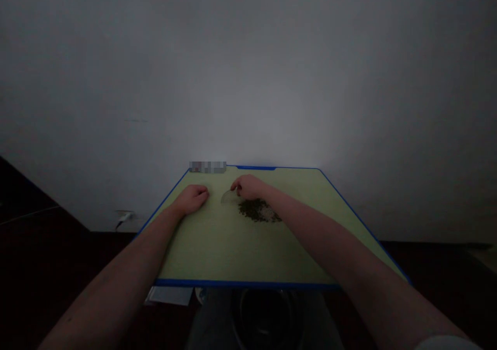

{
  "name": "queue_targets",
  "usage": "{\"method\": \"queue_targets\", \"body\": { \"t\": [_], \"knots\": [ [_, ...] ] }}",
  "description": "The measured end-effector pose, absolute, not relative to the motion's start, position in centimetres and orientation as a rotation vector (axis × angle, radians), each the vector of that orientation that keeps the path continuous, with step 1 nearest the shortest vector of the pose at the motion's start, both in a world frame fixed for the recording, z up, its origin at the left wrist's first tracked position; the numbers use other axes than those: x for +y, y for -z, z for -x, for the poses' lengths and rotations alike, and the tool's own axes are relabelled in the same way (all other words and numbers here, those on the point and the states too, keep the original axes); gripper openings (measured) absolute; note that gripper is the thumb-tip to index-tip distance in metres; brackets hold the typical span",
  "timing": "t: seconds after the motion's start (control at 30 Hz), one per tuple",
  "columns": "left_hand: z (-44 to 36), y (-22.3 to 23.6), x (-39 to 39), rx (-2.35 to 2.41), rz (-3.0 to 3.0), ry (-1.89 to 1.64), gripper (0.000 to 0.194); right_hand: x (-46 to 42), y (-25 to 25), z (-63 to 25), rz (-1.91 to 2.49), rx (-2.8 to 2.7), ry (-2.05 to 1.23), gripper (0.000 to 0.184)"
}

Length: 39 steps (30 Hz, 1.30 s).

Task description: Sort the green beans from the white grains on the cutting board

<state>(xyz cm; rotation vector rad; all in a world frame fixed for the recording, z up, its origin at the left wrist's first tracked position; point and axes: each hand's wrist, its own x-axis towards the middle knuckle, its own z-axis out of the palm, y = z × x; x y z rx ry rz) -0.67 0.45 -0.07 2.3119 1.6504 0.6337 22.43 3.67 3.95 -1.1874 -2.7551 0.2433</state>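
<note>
A pale green cutting board with a blue rim (248, 282) fills the middle of the head view. My right hand (248, 187) is shut on a translucent, half-round plastic scraper (229, 197), whose curved edge stands on the board. The scraper sits just left of a low pile of dark green and pale small grains (258, 210), and its edge seems close to the pile. My left hand (192, 199) rests on the board to the left of the scraper, its fingers curled and holding nothing.
A blurred label or packet (207, 167) sits at the far edge of the board. Beyond the board stands a pale wall with a plug and cable (124, 217). A dark round bowl (264, 319) and a white sheet (170, 295) lie below the near edge.
</note>
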Motion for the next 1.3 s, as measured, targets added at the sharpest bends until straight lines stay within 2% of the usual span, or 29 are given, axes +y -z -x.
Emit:
{"method": "queue_targets", "body": {
  "t": [0.6, 0.97, 1.17, 1.3],
  "knots": [
    [0.8, 0.2, 0.5, 1.647, -2.308, -0.628, 0.026, -0.1, -5.2, -24.5, 0.954, -2.953, -0.314, 0.033],
    [0.5, -0.3, 0.1, 1.669, -2.294, -0.617, 0.024, -0.9, -5.8, -26.3, 0.808, -2.974, -0.490, 0.032],
    [0.6, -0.3, 0.2, 1.662, -2.316, -0.625, 0.025, 1.5, -7.1, -26.6, 0.897, -2.771, -0.550, 0.033],
    [0.7, -0.2, 0.4, 1.653, -2.308, -0.620, 0.024, 4.7, -7.1, -27.3, 1.206, -2.593, -0.478, 0.036]
  ]
}}
